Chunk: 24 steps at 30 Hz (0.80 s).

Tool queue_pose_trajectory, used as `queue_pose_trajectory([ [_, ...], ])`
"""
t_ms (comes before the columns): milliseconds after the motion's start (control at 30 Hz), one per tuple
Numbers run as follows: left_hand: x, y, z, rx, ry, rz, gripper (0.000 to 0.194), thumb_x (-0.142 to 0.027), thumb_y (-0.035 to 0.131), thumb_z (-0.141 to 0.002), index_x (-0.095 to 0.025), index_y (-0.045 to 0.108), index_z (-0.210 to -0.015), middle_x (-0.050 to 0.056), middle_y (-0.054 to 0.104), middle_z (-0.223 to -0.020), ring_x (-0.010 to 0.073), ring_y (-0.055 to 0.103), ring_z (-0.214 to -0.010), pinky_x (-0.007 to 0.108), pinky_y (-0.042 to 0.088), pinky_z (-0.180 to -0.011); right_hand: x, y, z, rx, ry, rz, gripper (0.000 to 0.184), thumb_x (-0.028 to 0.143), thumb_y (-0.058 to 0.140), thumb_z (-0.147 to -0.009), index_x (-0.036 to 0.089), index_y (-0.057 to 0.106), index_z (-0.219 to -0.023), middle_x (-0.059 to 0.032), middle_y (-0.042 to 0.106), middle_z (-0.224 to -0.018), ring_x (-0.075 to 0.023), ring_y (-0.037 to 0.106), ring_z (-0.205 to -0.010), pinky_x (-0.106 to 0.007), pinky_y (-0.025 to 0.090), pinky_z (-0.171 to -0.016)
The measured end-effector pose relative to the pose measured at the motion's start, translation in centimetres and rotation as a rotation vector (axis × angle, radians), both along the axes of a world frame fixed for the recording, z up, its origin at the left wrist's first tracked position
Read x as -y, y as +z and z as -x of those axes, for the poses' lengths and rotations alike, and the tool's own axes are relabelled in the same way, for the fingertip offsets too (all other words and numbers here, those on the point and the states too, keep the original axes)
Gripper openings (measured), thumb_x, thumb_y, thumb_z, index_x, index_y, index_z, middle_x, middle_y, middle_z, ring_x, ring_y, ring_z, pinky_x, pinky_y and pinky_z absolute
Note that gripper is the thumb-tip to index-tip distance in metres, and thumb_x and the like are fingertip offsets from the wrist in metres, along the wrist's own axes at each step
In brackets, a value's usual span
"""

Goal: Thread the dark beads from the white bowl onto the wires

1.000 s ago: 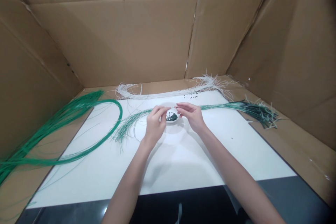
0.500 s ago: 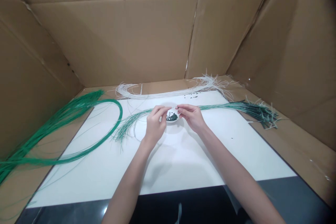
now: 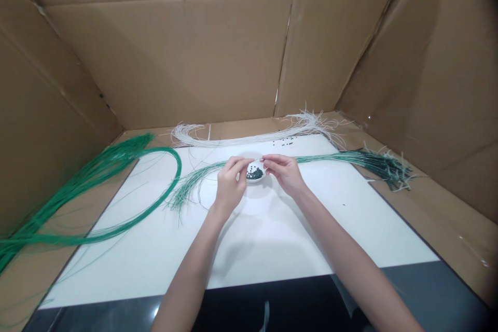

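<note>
My left hand (image 3: 230, 179) and my right hand (image 3: 286, 172) meet over a small white bowl (image 3: 256, 181), their fingertips pinched and close together. Between them shows a short piece of thin pale strand (image 3: 258, 160), gripped from both sides; its fine detail is too small to make out. Inside the bowl lie many small dark beads (image 3: 255, 173), massed toward the near side. Behind my hands a bundle of thin green strands (image 3: 324, 157) runs crosswise, its right end dark with pale tips. My hands hide its middle.
A thick looped bundle of green strands (image 3: 171, 187) lies at the left. White strands (image 3: 241, 141) curve along the back, with several dark beads (image 3: 288, 141) scattered nearby. Cardboard walls (image 3: 233, 62) enclose the white board (image 3: 280, 233) at the back and sides.
</note>
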<state>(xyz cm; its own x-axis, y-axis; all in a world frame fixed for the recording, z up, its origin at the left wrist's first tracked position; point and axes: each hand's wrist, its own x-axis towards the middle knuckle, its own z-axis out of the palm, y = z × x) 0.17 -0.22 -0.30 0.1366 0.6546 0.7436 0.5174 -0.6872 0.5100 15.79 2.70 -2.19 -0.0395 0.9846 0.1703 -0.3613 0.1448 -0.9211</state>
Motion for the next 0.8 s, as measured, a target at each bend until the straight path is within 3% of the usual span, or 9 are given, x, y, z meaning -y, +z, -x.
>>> queue_pose_trajectory([
  [267, -0.14, -0.18, 0.13, -0.034, 0.004, 0.001, 0.022, -0.008, 0.043, -0.081, -0.017, 0.061, -0.091, 0.003, 0.057, -0.084, 0.0101, 0.054, -0.078, 0.021, 0.044, -0.072, 0.11, -0.08, -0.21, 0.129, -0.042, -0.058, 0.015, 0.025, 0.069, -0.06, 0.019, 0.069, -0.074, -0.0023, 0.068, -0.071, -0.0093, 0.056, -0.059, -0.021, 0.046, -0.053],
  [800, -0.21, -0.09, -0.03, -0.021, -0.034, 0.126, 0.021, -0.012, 0.043, -0.082, -0.018, 0.061, -0.09, 0.003, 0.058, -0.083, 0.0106, 0.054, -0.077, 0.022, 0.044, -0.071, 0.19, -0.03, -0.12, 0.176, -0.008, -0.054, 0.021, 0.032, 0.067, -0.062, 0.017, 0.068, -0.076, -0.0033, 0.066, -0.071, -0.0094, 0.055, -0.058, -0.021, 0.046, -0.052],
])
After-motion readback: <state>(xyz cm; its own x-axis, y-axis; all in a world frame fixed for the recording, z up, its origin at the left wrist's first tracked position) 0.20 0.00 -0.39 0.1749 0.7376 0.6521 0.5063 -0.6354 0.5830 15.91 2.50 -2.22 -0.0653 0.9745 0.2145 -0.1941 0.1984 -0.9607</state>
